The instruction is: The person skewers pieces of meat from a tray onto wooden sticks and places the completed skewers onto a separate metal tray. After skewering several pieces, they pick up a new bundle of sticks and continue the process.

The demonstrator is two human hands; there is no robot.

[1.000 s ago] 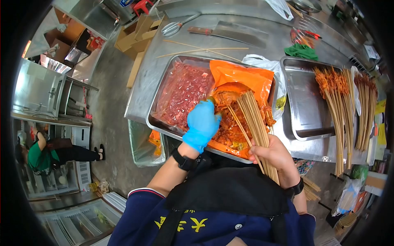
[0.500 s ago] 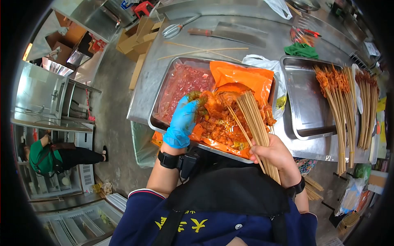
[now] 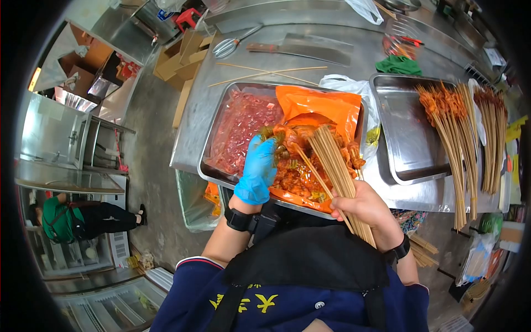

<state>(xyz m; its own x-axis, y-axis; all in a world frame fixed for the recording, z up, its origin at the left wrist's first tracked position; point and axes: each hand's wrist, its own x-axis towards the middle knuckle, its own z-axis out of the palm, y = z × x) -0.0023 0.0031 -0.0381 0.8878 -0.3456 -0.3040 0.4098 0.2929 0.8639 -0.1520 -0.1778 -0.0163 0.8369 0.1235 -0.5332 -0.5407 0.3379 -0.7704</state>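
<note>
My right hand [image 3: 365, 207] is wrapped round a thick bundle of bamboo skewers [image 3: 334, 163]. One single skewer [image 3: 314, 172] stands apart from the bundle, its tip reaching toward the meat near my left fingers. In a blue glove with sauce-stained fingertips, my left hand [image 3: 258, 169] pinches a piece of orange marinated meat [image 3: 283, 138]. Below both hands, an open orange bag [image 3: 318, 105] of sauced meat lies in a metal tray [image 3: 206, 166]. Beside it in the same tray is a clear bag of raw red meat [image 3: 243, 124].
On the right, a second metal tray [image 3: 406, 119] has loaded skewers [image 3: 442, 105] across its right side. A cleaver [image 3: 315, 52], a whisk [image 3: 225, 48] and two crossed sticks [image 3: 271, 72] lie at the back. A person in green [image 3: 58, 220] stands at the far left.
My left hand has turned more upright, its fingers still at the meat, and the single skewer's tip is now nearer to them. The view has shifted slightly. My right hand keeps the bundle.
</note>
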